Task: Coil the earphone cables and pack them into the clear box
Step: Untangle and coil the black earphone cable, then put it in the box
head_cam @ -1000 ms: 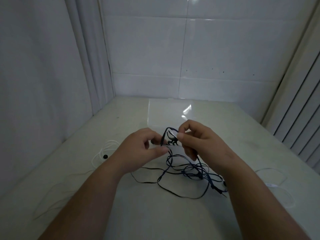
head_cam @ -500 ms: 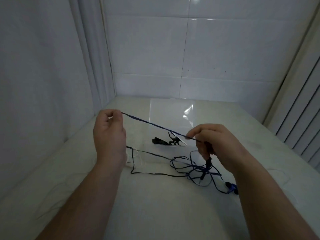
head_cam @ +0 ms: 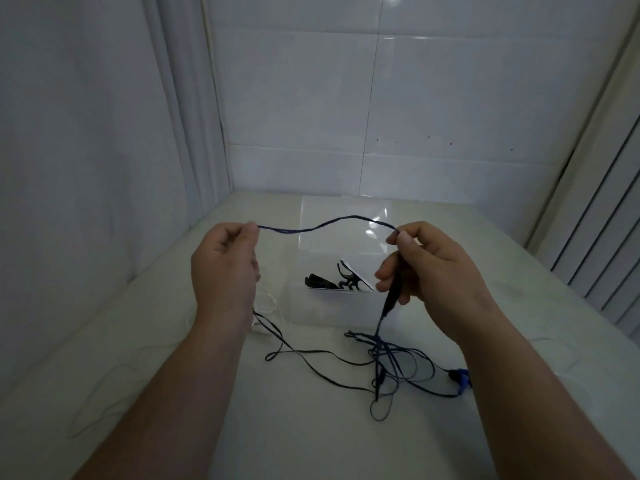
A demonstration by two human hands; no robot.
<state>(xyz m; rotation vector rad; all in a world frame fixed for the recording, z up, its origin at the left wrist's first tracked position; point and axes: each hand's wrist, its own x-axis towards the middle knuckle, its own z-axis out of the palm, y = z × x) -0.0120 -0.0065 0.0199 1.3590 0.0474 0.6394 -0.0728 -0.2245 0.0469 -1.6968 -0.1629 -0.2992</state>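
Earphone cable [head_cam: 325, 223], dark blue, at the start of coiling. The thumb and forefinger tips [head_cam: 251, 231] of the left hand [head_cam: 223, 268] pinch one point of it, and the other left fingers curl toward the palm. The thumb and forefinger tips [head_cam: 403, 239] of the right hand [head_cam: 436, 271] pinch a second point. The lower right fingers curl round a dark inline piece [head_cam: 393, 296] that hangs below the palm.

Between the two pinches the cable runs slack, in a shallow wave, in the air above the clear box [head_cam: 329, 308]. From each hand the rest drops to the table [head_cam: 311, 445]. A loose strand falls beneath the left wrist, and a tangle [head_cam: 384, 355] lies beneath the right, ending in blue earbuds [head_cam: 459, 377]. The box stands just behind the tangle, appears open, and holds black ear hooks [head_cam: 343, 282] on a white card. A white cable [head_cam: 266, 304] lies beside the left wrist.

Recommended technique: hold one pinch as a fixed anchor and bring the other to it, so that every loop takes the length of this span. Draw slack from the tangle gently. A hard pull would likely tighten its crossings, so they are best shaken loose first. Lift the dark strand clear of the white cable, and size the coil to fit the box.
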